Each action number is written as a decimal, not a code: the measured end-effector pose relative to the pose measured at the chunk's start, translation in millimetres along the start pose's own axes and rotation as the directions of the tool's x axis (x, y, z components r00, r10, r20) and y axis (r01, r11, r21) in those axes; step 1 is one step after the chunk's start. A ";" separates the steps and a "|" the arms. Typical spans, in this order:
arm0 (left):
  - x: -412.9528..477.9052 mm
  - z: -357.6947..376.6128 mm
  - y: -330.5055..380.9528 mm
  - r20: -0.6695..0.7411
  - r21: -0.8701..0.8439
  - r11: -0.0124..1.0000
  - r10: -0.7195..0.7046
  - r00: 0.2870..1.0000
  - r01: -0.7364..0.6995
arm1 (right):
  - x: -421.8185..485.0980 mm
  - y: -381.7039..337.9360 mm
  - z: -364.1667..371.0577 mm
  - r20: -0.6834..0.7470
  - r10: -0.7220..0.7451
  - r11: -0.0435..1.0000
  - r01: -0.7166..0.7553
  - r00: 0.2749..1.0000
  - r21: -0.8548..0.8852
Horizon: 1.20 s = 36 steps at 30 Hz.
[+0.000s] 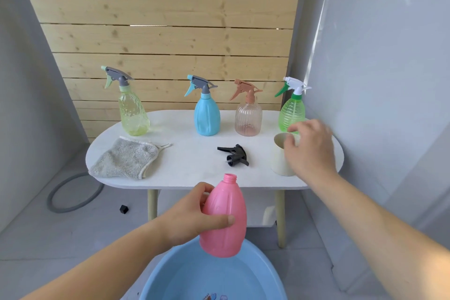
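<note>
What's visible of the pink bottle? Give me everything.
The pink bottle is opaque plastic, pear-shaped with shallow ribs and a threaded neck, open, no spray head on it. It is roughly upright, leaning slightly, in the air before the edge of the white table and above the blue basin. The left hand grips its body, thumb across the front, fingers round the left side. Contents hidden.

I see a pink plastic bottle (225,221), top off, nearly upright over the blue tub (263,273). A cream plastic cup (280,163) stands on the white table (194,178).

Spray bottles (207,114) stand along the back of the desk (194,178). Before them a cloth (126,159) lies left, a spray head (233,154) centre, a cup (280,163) right. A basin (258,260) sits on the floor in front.
</note>
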<state>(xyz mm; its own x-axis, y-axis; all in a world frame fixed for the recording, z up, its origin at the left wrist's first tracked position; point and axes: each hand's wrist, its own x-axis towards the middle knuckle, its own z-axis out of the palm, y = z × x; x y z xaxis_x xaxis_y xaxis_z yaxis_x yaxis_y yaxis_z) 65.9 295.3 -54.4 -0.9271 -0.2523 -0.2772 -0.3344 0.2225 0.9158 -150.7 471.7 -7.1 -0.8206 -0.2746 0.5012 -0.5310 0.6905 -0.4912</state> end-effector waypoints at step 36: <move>-65.7 13.5 -80.8 0.044 0.155 0.976 -0.162 0.986 0.153 | -164.3 45.7 57.0 0.866 0.233 0.816 -0.573 0.443 0.073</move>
<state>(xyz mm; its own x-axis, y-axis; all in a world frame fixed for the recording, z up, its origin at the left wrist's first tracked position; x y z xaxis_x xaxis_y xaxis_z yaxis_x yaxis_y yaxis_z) 151.5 306.6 -114.0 -0.8675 -0.2428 -0.4342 -0.4945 0.3244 0.8064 -52.2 510.2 -152.5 -0.6702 -0.5397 -0.5095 0.0213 0.6722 -0.7401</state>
